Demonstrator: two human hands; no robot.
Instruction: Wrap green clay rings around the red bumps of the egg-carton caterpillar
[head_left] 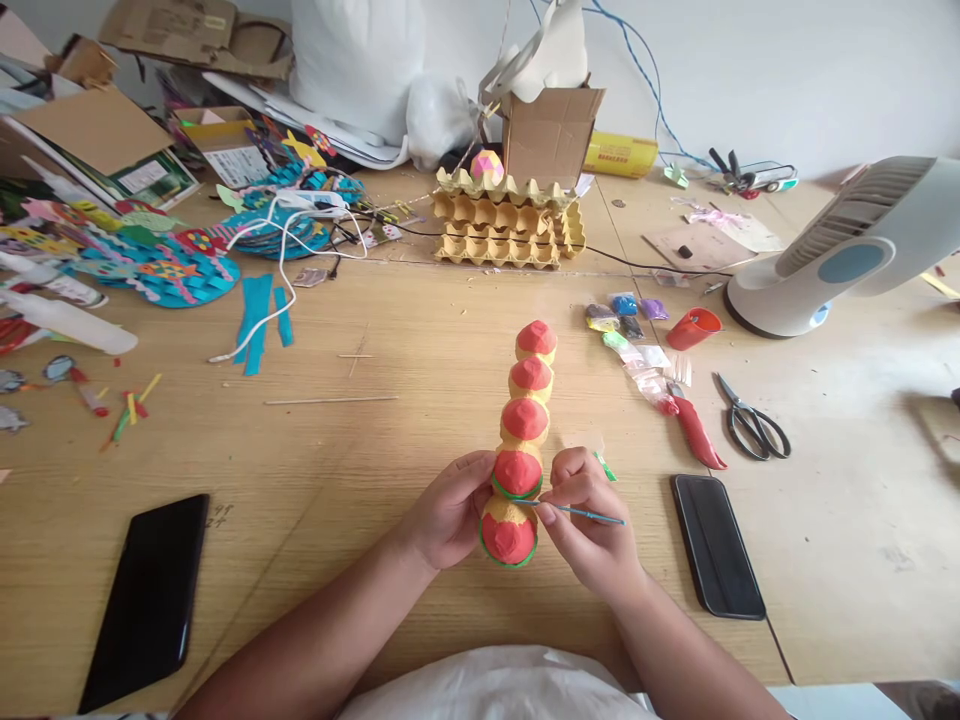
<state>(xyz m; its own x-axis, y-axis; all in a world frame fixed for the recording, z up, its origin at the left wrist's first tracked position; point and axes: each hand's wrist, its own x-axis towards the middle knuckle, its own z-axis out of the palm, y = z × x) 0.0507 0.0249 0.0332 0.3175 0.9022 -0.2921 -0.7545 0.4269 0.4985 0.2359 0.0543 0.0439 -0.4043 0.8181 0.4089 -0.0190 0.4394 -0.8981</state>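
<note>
- Red-topped carton strip [524, 419], centre of frame, gripped by left hand [454, 510]; long axis near-vertical, top leaning right.
- Thin blue tool [581, 514] pinched by right hand [600, 540].
- Handwritten figures [220, 516], lower left, and lettering on yellow roll [621, 154], upper right: neither clearly legible.

Hands [450, 510] holding red-capped strip [524, 419], thin blue tool [592, 516]

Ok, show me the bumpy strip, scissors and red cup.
Bumpy strip [524, 419]: head view, middle red cap.
Scissors [739, 405]: head view, near the pivot.
Red cup [682, 333]: head view, outer wall.
</note>
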